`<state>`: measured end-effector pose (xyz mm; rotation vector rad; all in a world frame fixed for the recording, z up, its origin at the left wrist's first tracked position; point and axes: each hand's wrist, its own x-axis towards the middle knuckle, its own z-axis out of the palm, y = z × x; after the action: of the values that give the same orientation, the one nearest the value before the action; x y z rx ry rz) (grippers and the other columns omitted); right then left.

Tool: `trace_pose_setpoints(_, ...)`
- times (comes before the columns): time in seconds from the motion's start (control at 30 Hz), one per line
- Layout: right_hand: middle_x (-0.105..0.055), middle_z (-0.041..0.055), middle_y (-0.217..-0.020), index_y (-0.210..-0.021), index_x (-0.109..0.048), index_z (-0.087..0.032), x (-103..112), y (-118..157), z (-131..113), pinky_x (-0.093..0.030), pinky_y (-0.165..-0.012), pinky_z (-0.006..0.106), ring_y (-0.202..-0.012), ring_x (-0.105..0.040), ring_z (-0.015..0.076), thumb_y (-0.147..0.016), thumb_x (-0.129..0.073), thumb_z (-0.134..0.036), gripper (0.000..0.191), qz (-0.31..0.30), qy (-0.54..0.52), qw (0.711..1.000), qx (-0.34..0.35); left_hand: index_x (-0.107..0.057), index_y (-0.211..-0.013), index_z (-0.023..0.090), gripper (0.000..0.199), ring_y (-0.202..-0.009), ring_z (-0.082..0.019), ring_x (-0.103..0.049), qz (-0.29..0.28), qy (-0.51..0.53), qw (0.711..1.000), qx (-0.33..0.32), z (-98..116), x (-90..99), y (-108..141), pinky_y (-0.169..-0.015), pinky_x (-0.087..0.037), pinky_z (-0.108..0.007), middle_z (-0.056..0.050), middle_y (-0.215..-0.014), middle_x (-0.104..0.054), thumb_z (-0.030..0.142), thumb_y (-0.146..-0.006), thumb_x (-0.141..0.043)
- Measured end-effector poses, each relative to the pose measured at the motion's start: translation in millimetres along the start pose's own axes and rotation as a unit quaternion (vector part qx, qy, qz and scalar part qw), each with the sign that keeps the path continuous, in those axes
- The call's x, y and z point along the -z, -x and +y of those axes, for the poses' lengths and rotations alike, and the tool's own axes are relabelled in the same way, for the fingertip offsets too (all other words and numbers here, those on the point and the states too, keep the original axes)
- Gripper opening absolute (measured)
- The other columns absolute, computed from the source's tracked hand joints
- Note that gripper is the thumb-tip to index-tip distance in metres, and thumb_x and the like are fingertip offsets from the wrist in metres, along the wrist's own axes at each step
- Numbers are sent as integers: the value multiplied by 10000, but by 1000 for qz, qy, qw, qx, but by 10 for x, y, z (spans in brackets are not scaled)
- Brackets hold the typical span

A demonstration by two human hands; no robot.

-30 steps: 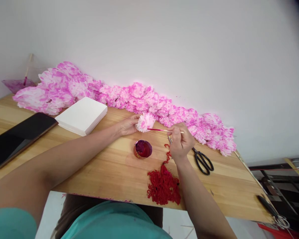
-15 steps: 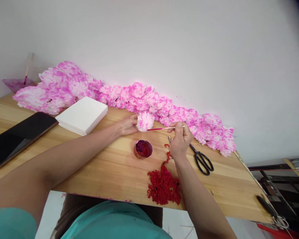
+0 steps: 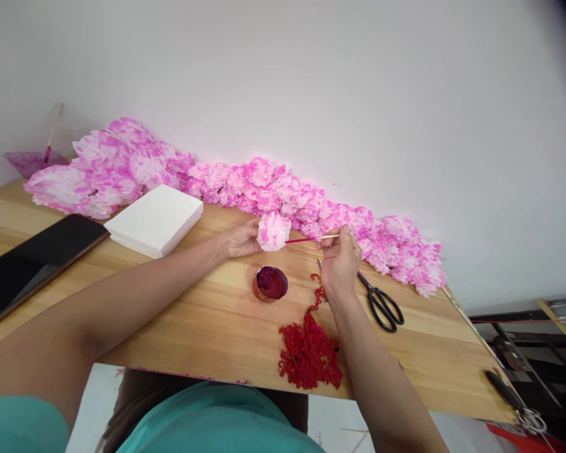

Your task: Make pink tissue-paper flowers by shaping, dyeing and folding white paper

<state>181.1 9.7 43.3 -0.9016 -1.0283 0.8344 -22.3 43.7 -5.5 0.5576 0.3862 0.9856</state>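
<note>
The left hand point(image 3: 240, 240) holds a pink and white flower point(image 3: 273, 231) at its left side; its fingers are clamped on the flower and are partly hidden behind it. The flower is above the tabletop point(image 3: 207, 327), in front of the long pile of flowers point(image 3: 264, 189), which lies along the wall point(image 3: 283, 75). The right hand point(image 3: 340, 264) holds a thin stick point(image 3: 330, 237), with the fingers pinched together on its pale part. The red end of the stick is at the lower right edge of the flower; I cannot tell surely if these 2 touch.

Nearer to the person than the flower stands a small cup point(image 3: 271, 284) with dark red liquid. To the right of the cup, near the tabletop's front edge, lies a heap of red yarn point(image 3: 309, 352), with 1 curly strand going toward the right hand. Scissors point(image 3: 382, 302) with 2 black handles lie partly behind this hand. On the left side are a white block point(image 3: 155, 220) and a black phone point(image 3: 38, 267).
</note>
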Motion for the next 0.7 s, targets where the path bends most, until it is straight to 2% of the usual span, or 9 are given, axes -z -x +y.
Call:
trace_pose_setpoints(0.17,-544,-43,-595,-752,-620,-194,-11,5,-26,-430,-540,249,-548,-500,105,-810,-659,-553,366,-1,15,1000,-2,-708,-913,99,348,-720,-141,-679,-14,-14,1000,8,0,5,11,-734,-537,-266,-58,-828,-733,-63,-605,-727)
trace_pose_setpoints(0.3,-481,-50,-547,-674,-574,-204,-33,46,-108,-437,-542,261,-518,-483,108,-868,-579,-574,417,8,37,998,58,-701,-893,102,304,-719,-135,-672,1,-20,1000,3,-1,13,1,-719,-536,-261,-55,-832,-726,-17,-618,-752)
trace_pose_setpoints(0.37,-414,-55,-503,-614,-527,-211,-29,86,-151,-426,-536,264,-488,-455,108,-916,-513,-562,463,-13,56,994,92,-696,-887,112,273,-720,-125,-666,11,-19,1000,-9,-6,20,-10,-730,-536,-258,-50,-839,-722,6,-641,-755)
trace_pose_setpoints(0.47,-387,-50,-486,-592,-516,-214,-8,165,-177,-387,-514,268,-463,-429,110,-961,-458,-515,480,-78,97,983,136,-690,-900,126,243,-728,-121,-655,13,-31,999,-32,-12,28,-25,-724,-534,-252,-43,-856,-714,70,-679,-771)
trace_pose_setpoints(0.53,-419,-39,-490,-609,-545,-211,3,216,-165,-360,-508,273,-466,-436,112,-980,-450,-457,455,-137,134,966,174,-685,-928,131,248,-750,-126,-652,12,-43,998,-45,-15,30,-30,-712,-530,-247,-52,-900,-714,112,-700,-781)
trace_pose_setpoints(0.7,-517,-1,-529,-583,-509,-206,-14,272,-83,-347,-533,295,-515,-481,122,-992,-422,-355,444,-301,260,873,283,-676,-959,145,270,-800,-130,-654,21,-66,996,-62,-14,33,-28,-731,-520,-243,-55,-962,-713,122,-710,-779)
